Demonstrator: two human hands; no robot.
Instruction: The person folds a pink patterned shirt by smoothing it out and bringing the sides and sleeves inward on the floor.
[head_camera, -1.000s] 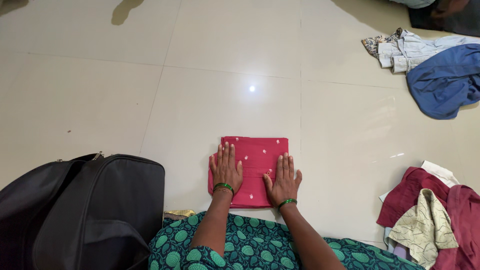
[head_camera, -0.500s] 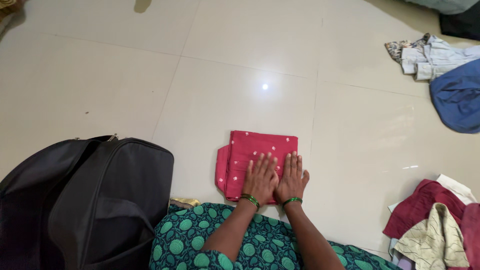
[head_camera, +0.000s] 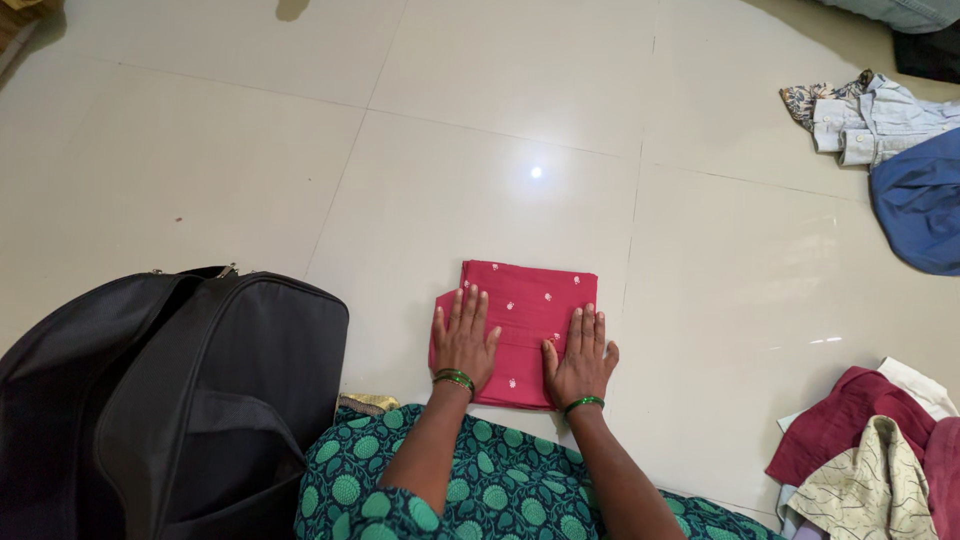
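Observation:
A folded pink cloth (head_camera: 525, 295) with small white motifs lies flat on the pale tiled floor (head_camera: 480, 170) just in front of me. My left hand (head_camera: 463, 340) presses palm-down on its left half, fingers spread. On its right half my right hand (head_camera: 581, 356) lies flat the same way. Both wrists wear green bangles. Neither hand grips anything. My lap, in green patterned fabric (head_camera: 470, 480), is just below the cloth.
A black bag (head_camera: 170, 400) stands open at my left. A heap of maroon and cream clothes (head_camera: 870, 450) lies at the lower right. Blue and pale denim garments (head_camera: 900, 150) lie at the upper right.
My left hand slid from beside the right hand back to the cloth's left half, smoothing it. The right hand stayed in place.

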